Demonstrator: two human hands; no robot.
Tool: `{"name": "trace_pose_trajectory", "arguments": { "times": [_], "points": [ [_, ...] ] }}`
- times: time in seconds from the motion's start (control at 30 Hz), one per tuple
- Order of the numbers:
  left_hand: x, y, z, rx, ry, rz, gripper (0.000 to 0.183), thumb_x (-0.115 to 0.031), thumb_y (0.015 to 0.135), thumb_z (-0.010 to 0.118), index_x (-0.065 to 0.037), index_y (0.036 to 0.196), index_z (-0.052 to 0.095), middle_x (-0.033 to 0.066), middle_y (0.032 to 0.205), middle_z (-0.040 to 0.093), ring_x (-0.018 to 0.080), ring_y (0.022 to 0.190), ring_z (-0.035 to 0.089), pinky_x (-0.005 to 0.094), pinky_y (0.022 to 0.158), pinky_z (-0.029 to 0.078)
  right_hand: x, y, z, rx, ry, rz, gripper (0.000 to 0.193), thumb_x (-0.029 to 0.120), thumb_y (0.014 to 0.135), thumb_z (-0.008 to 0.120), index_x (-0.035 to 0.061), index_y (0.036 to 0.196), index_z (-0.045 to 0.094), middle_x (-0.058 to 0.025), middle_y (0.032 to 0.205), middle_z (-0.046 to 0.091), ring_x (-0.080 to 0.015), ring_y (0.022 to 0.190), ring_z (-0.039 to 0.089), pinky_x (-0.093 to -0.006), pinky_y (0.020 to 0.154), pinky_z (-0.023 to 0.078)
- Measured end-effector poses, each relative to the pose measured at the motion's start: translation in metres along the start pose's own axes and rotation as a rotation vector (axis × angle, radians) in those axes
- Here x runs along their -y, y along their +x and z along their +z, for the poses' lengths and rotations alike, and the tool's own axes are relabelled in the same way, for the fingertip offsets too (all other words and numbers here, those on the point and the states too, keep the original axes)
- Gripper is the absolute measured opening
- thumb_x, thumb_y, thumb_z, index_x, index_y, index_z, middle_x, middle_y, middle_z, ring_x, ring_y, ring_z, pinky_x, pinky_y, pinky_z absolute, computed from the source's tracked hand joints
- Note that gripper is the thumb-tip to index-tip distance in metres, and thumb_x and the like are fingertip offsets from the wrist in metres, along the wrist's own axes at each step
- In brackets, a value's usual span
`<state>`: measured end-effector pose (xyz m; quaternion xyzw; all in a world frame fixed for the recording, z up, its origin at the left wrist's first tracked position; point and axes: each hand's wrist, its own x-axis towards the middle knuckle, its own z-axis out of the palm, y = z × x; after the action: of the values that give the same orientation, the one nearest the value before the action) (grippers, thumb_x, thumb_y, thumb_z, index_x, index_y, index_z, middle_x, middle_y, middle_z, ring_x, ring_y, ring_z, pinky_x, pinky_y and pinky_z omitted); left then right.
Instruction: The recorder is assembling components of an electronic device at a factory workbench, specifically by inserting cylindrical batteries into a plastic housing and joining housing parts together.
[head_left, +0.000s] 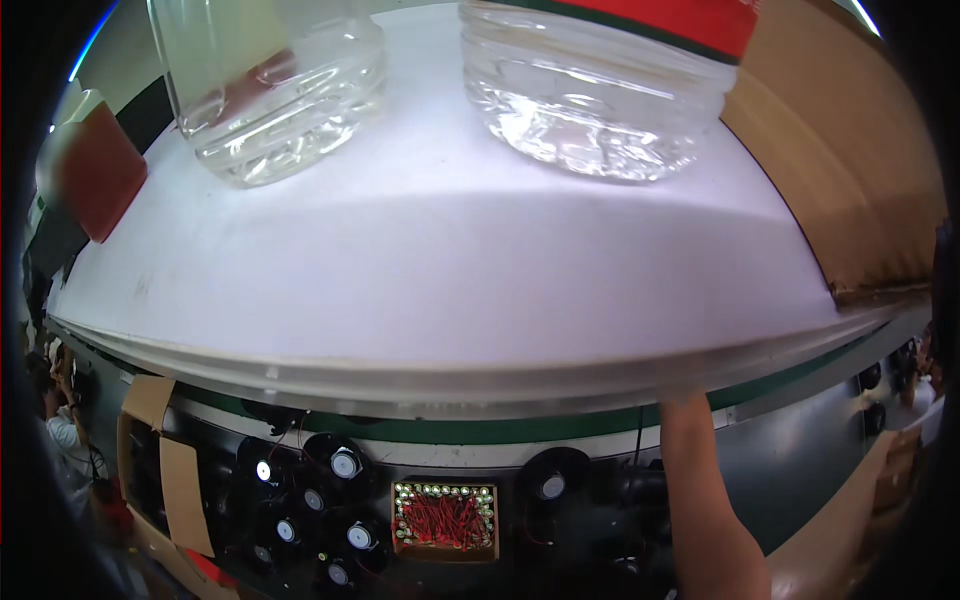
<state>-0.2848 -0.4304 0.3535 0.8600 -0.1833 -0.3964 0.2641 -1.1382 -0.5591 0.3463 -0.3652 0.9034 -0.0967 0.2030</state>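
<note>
My right forearm rises from the lower right and meets the edge of a white shelf. The hand at its end is hidden by the shelf's edge, so its fingers and anything in them do not show. No part of my left hand is visible. Left of the forearm, a round black speaker lies on the dark bench. A small open cardboard box holds several silvery round parts with red wires. More black speakers with pale round centres are spread farther left.
Two clear plastic bottles, one plain and one with a red and green label, stand on the shelf. A container with a dark red side is at far left. Cardboard borders the right; an open carton sits lower left. People are beyond.
</note>
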Motion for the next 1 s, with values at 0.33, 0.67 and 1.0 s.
{"name": "trace_pose_trajectory", "arguments": {
  "times": [0.33, 0.67, 1.0],
  "points": [
    [0.015, -0.012, -0.007, -0.002, 0.027, -0.018, 0.034, -0.037, 0.089, 0.053, -0.008, 0.105, 0.057, 0.0103, 0.095, 0.054, 0.0281, 0.080, 0.055, 0.0388, 0.073, 0.048, -0.018, 0.071, 0.005, -0.046, 0.292, 0.108, 0.040, 0.015, 0.084, 0.061, -0.0011, 0.121, 0.055, -0.0117, 0.107, 0.064, -0.0201, 0.090, 0.064, -0.0335, 0.068, 0.056],
    [0.074, -0.010, -0.047, 0.011, 0.059, -0.077, 0.026, -0.026, 0.093, 0.055, -0.008, 0.111, 0.060, 0.0120, 0.103, 0.057, 0.0310, 0.087, 0.058, 0.0409, 0.080, 0.051, 0.013, -0.031, 0.016, 0.594, 0.682, -0.271, 0.052, -0.005, 0.079, 0.051, 0.0006, 0.130, 0.046, -0.0104, 0.088, 0.063, -0.0187, 0.073, 0.064, -0.0317, 0.060, 0.058],
    [0.134, 0.040, -0.057, 0.120, -0.080, 0.049, 0.033, -0.024, 0.098, 0.045, -0.001, 0.075, 0.049, 0.0086, 0.062, 0.053, 0.0191, 0.041, 0.047, 0.0339, 0.038, 0.039, 0.045, -0.161, 0.040, 0.647, 0.312, -0.501, 0.053, -0.006, 0.074, 0.062, -0.0020, 0.126, 0.052, -0.0205, 0.125, 0.041, -0.0331, 0.115, 0.050, -0.0336, 0.073, 0.059]
  ]
}}
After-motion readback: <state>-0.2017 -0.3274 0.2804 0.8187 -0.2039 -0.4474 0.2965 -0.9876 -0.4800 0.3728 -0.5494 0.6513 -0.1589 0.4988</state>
